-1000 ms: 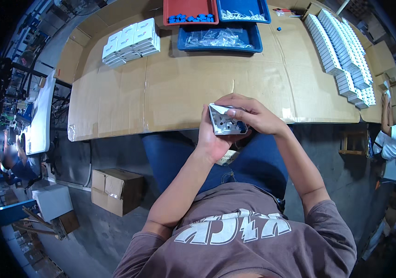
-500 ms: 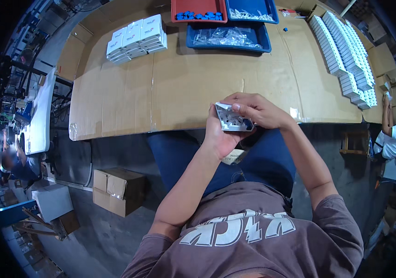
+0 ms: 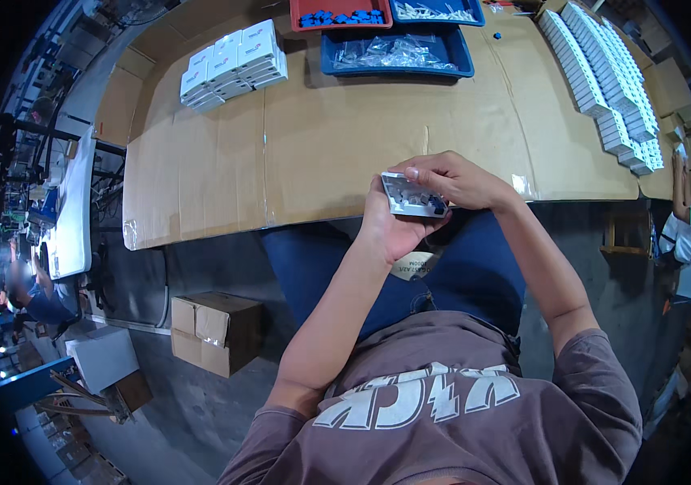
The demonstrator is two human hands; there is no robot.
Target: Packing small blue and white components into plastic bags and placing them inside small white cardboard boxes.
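The white casing [image 3: 412,197], square and open-faced with small parts inside, is held tilted up in front of the middle of the desk's [image 3: 321,145] near edge; a dark blue piece [image 3: 437,207] sits in its near right corner; the left hand [image 3: 392,225], palm up, cradles it from below, closed around its left side and underside; the right hand [image 3: 454,179] is bent over the far right part, its thumb on the rim, but whether it pinches there cannot be told.

Toward the desk's far left corner stands a stack of white boxes [image 3: 232,65]; at the middle of the far edge are a red tray [image 3: 341,27] of blue parts [image 3: 344,17] and a blue tray [image 3: 434,21] of slender white parts [image 3: 434,12]; a second blue tray [image 3: 398,73], holding clear plastic bags [image 3: 398,53], lies just nearer; a loose blue part [image 3: 497,35] lies right of the trays; rows of white pieces [image 3: 600,85] line the right edge.
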